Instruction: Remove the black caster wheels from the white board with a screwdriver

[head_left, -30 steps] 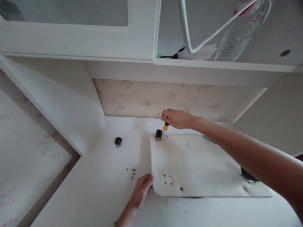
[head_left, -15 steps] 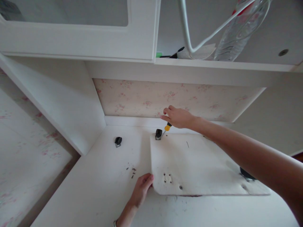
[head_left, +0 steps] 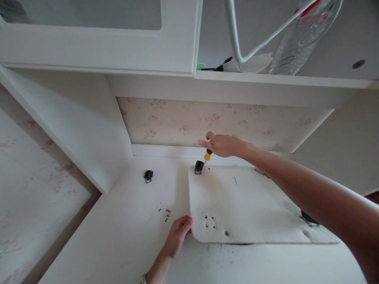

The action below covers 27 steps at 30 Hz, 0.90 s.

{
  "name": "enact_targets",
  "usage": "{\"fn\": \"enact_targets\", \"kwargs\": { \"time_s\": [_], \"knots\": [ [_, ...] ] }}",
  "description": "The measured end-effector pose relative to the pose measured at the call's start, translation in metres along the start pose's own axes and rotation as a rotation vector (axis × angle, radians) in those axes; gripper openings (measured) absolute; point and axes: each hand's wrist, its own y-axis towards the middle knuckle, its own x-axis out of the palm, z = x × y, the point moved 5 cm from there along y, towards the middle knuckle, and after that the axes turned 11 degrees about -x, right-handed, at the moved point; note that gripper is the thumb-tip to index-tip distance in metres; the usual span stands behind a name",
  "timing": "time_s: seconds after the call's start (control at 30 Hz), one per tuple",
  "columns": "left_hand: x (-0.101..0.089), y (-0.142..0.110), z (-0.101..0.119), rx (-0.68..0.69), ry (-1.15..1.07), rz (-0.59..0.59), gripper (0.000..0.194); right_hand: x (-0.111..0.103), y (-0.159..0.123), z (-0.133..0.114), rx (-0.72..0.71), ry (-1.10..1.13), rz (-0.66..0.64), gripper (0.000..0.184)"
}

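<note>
My right hand [head_left: 222, 145] grips a yellow and black screwdriver [head_left: 207, 154], its shaft slanting down to the metal plate of a black caster [head_left: 199, 166]. That caster sits at the far left corner of a white board [head_left: 251, 201] lying on the white desk [head_left: 124, 236]. My left hand [head_left: 179, 229] pinches the board's near left edge between thumb and fingers. Four-holed marks [head_left: 210, 222] show at the board's near left corner. Another caster [head_left: 309, 217] at the right is partly hidden by my right forearm. A loose caster [head_left: 148, 176] lies on the desk to the left.
Several small screws [head_left: 166, 215] lie left of the board. Overhead, a cabinet shelf [head_left: 281, 80] holds a clear plastic bottle [head_left: 293, 47], and a white cable [head_left: 241, 55] hangs before it. A white side panel [head_left: 74, 118] bounds the desk at left.
My right hand has shifted slightly left and turned, and the screwdriver stands more upright at the caster. My left hand stays on the board's edge.
</note>
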Motion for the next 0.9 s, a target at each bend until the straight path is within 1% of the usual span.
{"fn": "enact_targets", "kwargs": {
  "time_s": [0.07, 0.1, 0.17, 0.23, 0.27, 0.33, 0.37, 0.43, 0.47, 0.5, 0.53, 0.63, 0.67, 0.73, 0.77, 0.83, 0.9],
  "knots": [
    [0.001, 0.0, 0.0, 0.003, -0.017, -0.016, 0.049, -0.004, -0.003, 0.003, 0.076, -0.104, -0.022, 0.063],
    [0.001, 0.0, 0.0, 0.003, -0.025, -0.021, 0.049, -0.006, -0.004, 0.004, 0.079, -0.134, -0.038, 0.061],
    [0.001, -0.001, 0.0, -0.009, -0.031, -0.023, 0.049, -0.007, -0.005, 0.005, 0.038, -0.147, -0.091, 0.05],
    [0.002, -0.002, 0.001, -0.02, -0.026, -0.017, 0.05, -0.007, -0.007, 0.004, -0.049, -0.096, -0.15, 0.038],
    [0.002, -0.002, 0.001, -0.023, -0.021, -0.01, 0.05, -0.007, -0.008, 0.003, -0.094, -0.067, -0.174, 0.035],
    [0.001, -0.003, 0.002, -0.021, -0.011, -0.001, 0.05, -0.006, -0.01, 0.002, -0.138, -0.024, -0.198, 0.041],
    [0.001, -0.004, 0.002, -0.016, -0.009, -0.002, 0.049, -0.005, -0.01, 0.004, -0.111, -0.023, -0.198, 0.046],
    [0.002, -0.004, 0.003, -0.006, -0.012, -0.014, 0.048, -0.005, -0.01, 0.009, -0.005, -0.076, -0.165, 0.059],
    [0.003, -0.004, 0.004, -0.001, -0.018, -0.022, 0.048, -0.005, -0.01, 0.011, 0.04, -0.114, -0.14, 0.064],
    [0.004, -0.005, 0.005, -0.001, -0.023, -0.03, 0.049, -0.005, -0.01, 0.013, 0.058, -0.143, -0.118, 0.064],
    [0.004, -0.005, 0.006, -0.004, -0.031, -0.032, 0.049, -0.004, -0.01, 0.013, 0.042, -0.153, -0.105, 0.061],
    [0.004, -0.007, 0.008, -0.026, -0.055, -0.012, 0.052, -0.002, -0.011, 0.009, -0.109, -0.08, -0.128, 0.041],
    [0.005, -0.007, 0.009, -0.031, -0.059, -0.005, 0.052, -0.001, -0.011, 0.007, -0.152, -0.047, -0.139, 0.041],
    [0.005, -0.008, 0.01, -0.031, -0.06, 0.0, 0.053, -0.001, -0.012, 0.004, -0.175, 0.013, -0.156, 0.056],
    [0.005, -0.008, 0.01, -0.029, -0.062, -0.006, 0.052, -0.001, -0.013, 0.005, -0.145, 0.022, -0.162, 0.062],
    [0.006, -0.007, 0.009, -0.026, -0.08, -0.025, 0.051, -0.001, -0.012, 0.007, -0.039, -0.028, -0.165, 0.068],
    [0.006, -0.006, 0.007, -0.023, -0.083, -0.038, 0.05, -0.003, -0.011, 0.009, 0.014, -0.121, -0.14, 0.066]
  ]
}}
